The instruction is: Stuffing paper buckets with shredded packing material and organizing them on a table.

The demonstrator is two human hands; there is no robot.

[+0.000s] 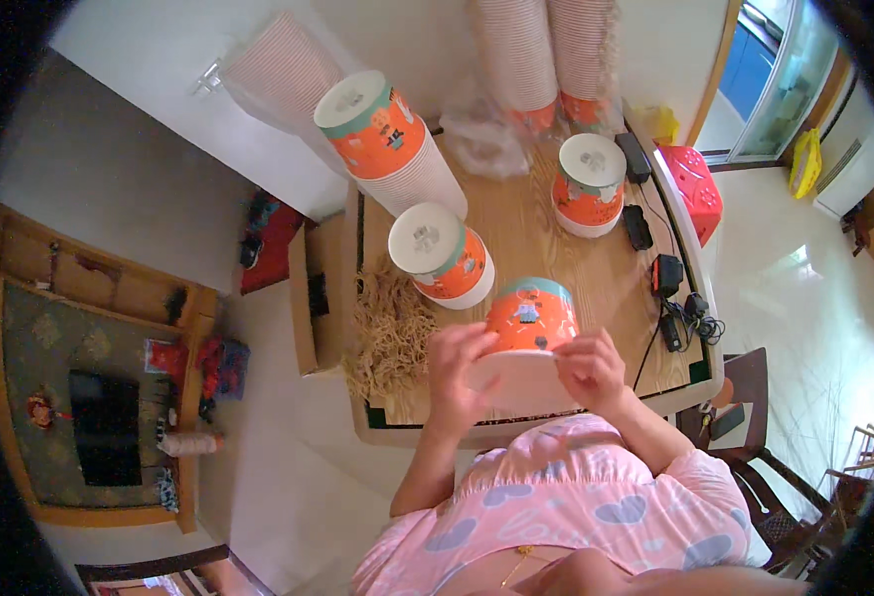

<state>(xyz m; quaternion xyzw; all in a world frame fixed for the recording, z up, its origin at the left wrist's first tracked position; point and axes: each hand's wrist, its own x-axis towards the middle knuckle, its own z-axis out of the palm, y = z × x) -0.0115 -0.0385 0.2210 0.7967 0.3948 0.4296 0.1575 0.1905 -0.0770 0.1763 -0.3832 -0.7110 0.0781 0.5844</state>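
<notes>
An orange paper tub (533,316) with a teal band sits at the table's near edge, its wide white rim toward me. My left hand (457,372) is curled against the tub's left side, fingertips at the rim. On its right side my right hand (593,370) pinches the rim between thumb and fingers. Just beyond, a short stack of upside-down tubs (465,275) shows a white base with something clear and crumpled on it. A heap of tan shredded paper (392,328) lies left of my left hand.
A taller tub stack (407,171) leans at the back left. Another short stack (589,207) stands at the right, beside black adapters and cables (667,276). Bagged tub stacks (521,60) rise along the wall. A cardboard box (316,298) adjoins the table's left edge; a red stool (692,189) stands right.
</notes>
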